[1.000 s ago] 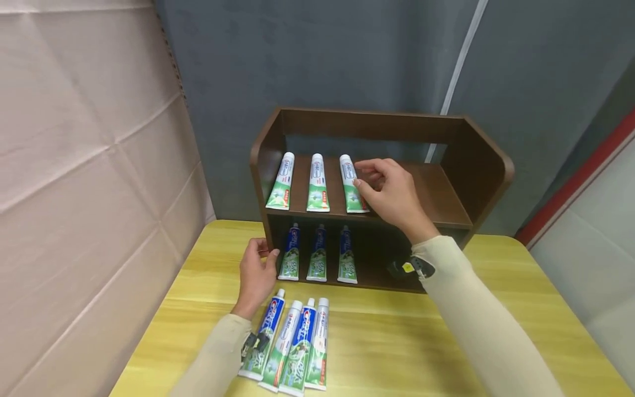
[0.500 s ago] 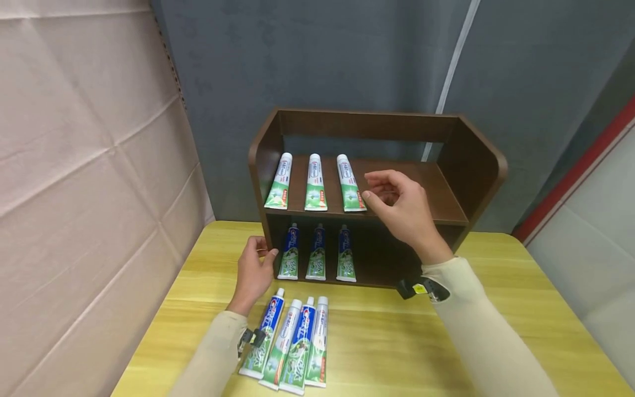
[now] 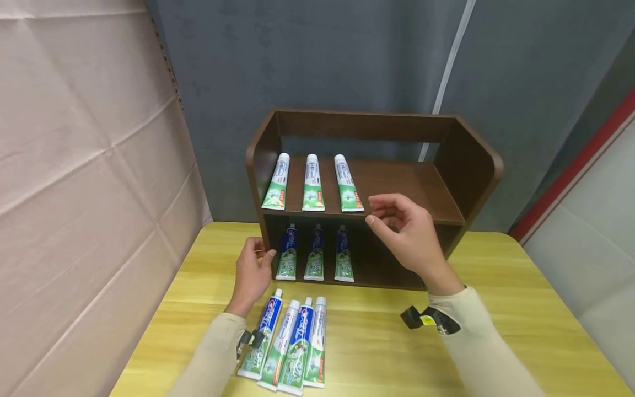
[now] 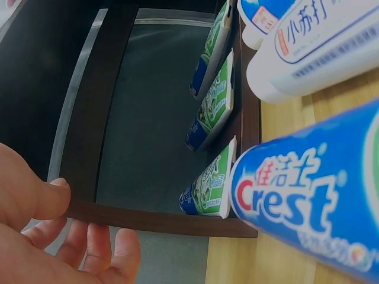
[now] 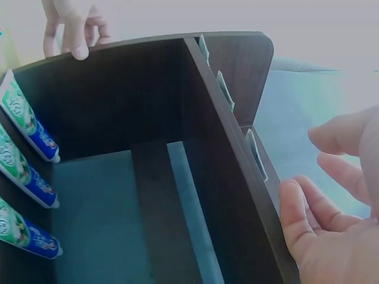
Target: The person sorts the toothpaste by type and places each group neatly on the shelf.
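A dark brown two-level shelf (image 3: 446, 160) stands at the back of the yellow table (image 3: 496, 309). Its upper board carries three white-and-green toothpaste tubes (image 3: 312, 182), and its lower board three blue-and-green tubes (image 3: 315, 252). My left hand (image 3: 253, 267) grips the foot of the shelf's left wall (image 4: 89, 118), thumb on the front edge. In front of the shelf's middle my right hand (image 3: 404, 231) hovers with loosely curled fingers (image 5: 296, 213) and holds nothing. It is just right of the third upper tube (image 3: 347, 184) and apart from it.
Several more toothpaste tubes (image 3: 290, 344) lie side by side on the table beside my left forearm. The right halves of both shelf boards are bare. A beige padded wall (image 3: 89, 193) runs along the left, and a grey wall stands behind the shelf.
My right hand has drawn back from the third upper tube, down and toward me, leaving the tube lying on the board. The left hand has kept its hold on the shelf wall.
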### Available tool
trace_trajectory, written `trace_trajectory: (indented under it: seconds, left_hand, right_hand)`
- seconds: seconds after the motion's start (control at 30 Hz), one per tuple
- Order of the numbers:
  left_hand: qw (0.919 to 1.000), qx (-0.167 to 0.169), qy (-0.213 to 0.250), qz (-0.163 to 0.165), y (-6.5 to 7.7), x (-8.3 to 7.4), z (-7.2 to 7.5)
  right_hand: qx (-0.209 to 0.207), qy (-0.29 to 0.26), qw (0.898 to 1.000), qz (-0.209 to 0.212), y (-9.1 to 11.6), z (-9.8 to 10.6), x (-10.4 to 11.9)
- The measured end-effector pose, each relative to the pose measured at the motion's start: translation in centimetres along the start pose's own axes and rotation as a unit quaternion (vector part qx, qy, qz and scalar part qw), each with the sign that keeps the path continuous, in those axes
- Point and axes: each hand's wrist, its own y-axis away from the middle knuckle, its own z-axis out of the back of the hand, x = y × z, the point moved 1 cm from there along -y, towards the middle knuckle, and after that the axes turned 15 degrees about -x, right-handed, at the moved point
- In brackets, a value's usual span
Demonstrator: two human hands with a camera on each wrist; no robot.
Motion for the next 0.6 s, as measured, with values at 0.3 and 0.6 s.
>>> trace_trajectory:
  seconds: [0.3,0.6]
  left_hand:
    - [1.0000,0.004,-0.007,0.006,0.1,0.1,0.0]
    - [1.0000,0.003,-0.005,0.003,0.0,0.2,0.0]
  right_hand:
    - [0.022,-0.022,0.999,-0.021,2.7,0.3,-1.1]
    - [0.053,-0.011,0.997,-0.061,5.5,-0.8,-4.2]
